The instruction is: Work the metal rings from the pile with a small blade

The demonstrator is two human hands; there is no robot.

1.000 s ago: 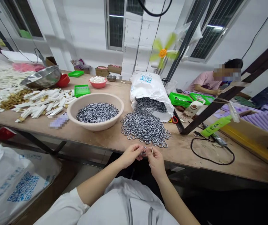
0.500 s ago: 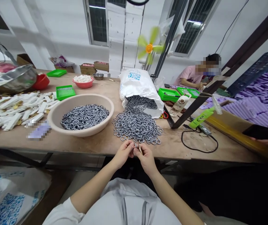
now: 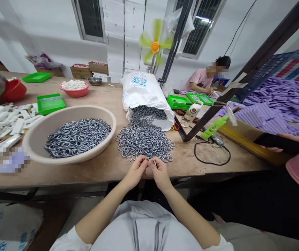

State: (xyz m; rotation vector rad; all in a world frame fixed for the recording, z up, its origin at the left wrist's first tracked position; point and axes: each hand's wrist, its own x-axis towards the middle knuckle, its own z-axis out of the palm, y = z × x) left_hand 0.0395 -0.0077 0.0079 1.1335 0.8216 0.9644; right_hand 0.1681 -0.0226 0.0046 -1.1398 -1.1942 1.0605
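Note:
At the table's front edge my two hands meet, fingertips nearly touching. My left hand (image 3: 135,171) is closed in a pinch; the grey ring seen in its fingertips a moment ago is now almost wholly hidden by the fingers. Closed too, my right hand (image 3: 162,173) grips a thin, pale, pointed tool (image 3: 154,161) whose tip sticks up between thumb and forefinger; its exact kind I cannot tell. Just beyond the hands lies a heap of grey rings (image 3: 145,142), spilling from the mouth of a white sack (image 3: 141,89). Left of it, a large beige basin (image 3: 30,144) holds many more rings.
White strips (image 3: 13,127), green trays (image 3: 50,104) and a red bowl (image 3: 74,91) lie leftward. To the right are a slanting metal post (image 3: 207,118), a green tube (image 3: 214,127), a black cable (image 3: 208,163) and purple pieces (image 3: 282,99). A person (image 3: 199,80) sits beyond; another hand (image 3: 272,149) holds a dark phone.
The view has swung rightward, so the table's things sit further left. My hands stay together at the table edge; the ring between them has gone from sight. More of the person at right shows.

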